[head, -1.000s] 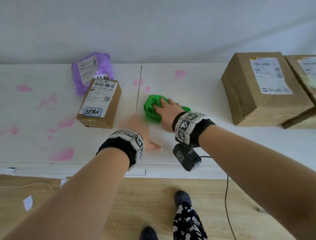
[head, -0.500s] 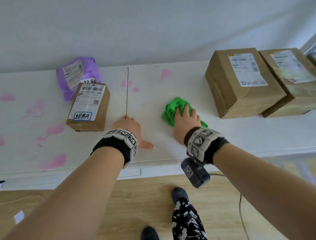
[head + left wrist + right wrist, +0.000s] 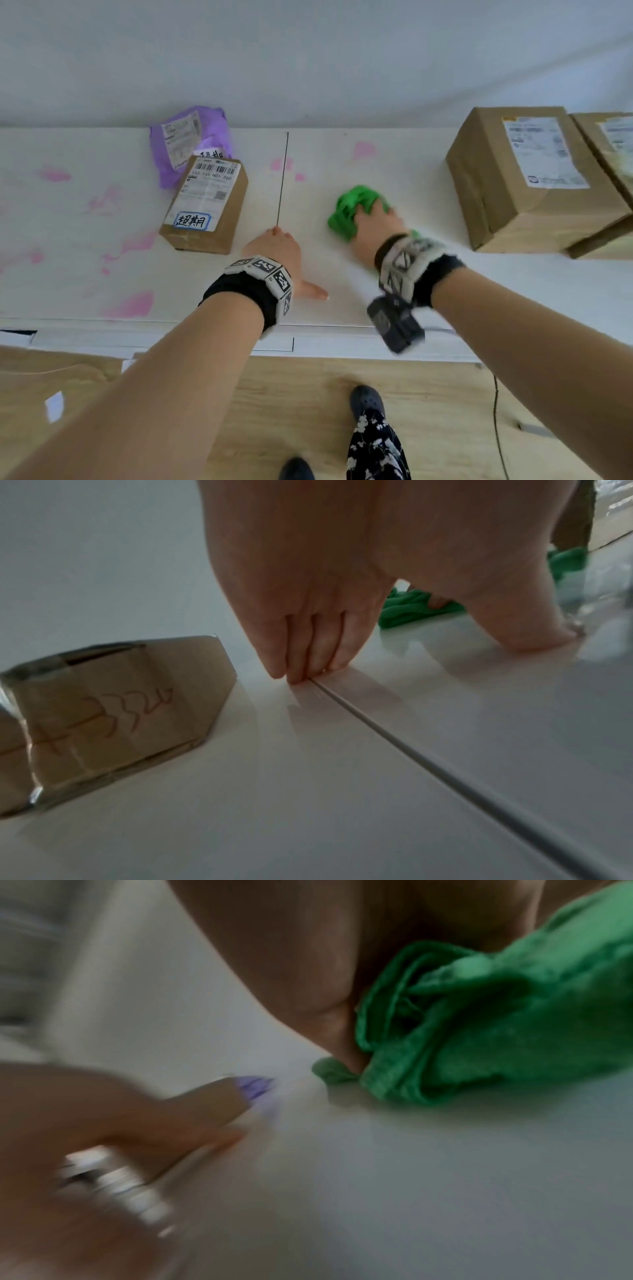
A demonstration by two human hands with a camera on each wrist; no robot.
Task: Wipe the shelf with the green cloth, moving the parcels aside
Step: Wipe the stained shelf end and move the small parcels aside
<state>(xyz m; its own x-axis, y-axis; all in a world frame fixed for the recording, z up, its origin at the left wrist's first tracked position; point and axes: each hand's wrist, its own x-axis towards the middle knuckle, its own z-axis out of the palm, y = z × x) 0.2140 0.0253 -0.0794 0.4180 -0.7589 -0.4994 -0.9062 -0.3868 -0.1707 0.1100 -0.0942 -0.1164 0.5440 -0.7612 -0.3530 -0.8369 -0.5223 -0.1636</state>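
Note:
The bunched green cloth (image 3: 352,209) lies on the white shelf (image 3: 342,274), right of its seam. My right hand (image 3: 375,224) lies on top of the cloth and grips it; in the right wrist view the thumb digs into the green cloth (image 3: 496,1031). My left hand (image 3: 274,246) rests flat on the shelf at the near end of the seam, its straight fingers (image 3: 308,653) touching the surface and holding nothing. A small brown parcel (image 3: 205,205) sits just left of that hand, with a purple bag parcel (image 3: 188,140) behind it. Two large brown boxes (image 3: 527,178) (image 3: 613,147) stand at the right.
Pink stains (image 3: 130,305) mark the left half of the shelf, with a few smaller ones (image 3: 363,150) near the back wall. The shelf's front edge (image 3: 205,339) runs below my wrists, above a wooden floor. A cable (image 3: 496,411) hangs at the right.
My right hand swept the cloth to the right, away from the seam, then back a little to the left. My left hand came to rest on the shelf by the seam.

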